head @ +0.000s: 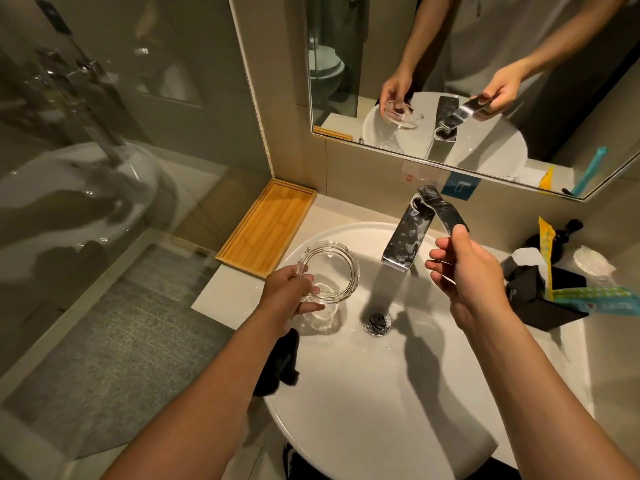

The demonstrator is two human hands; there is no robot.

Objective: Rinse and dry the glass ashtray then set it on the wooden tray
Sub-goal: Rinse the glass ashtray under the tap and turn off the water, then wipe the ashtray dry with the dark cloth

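Your left hand (289, 289) holds the glass ashtray (329, 271) over the left side of the basin (381, 393), the wooden tray (268, 225) lies on the counter behind and left of it, and your right hand (467, 271) grips the faucet lever (441, 209) behind the drain (376, 322).

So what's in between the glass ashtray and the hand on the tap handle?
In the head view, the shiny tap spout sticks out between the glass ashtray, held by the left hand, and the right hand. Below it is bare white sink.
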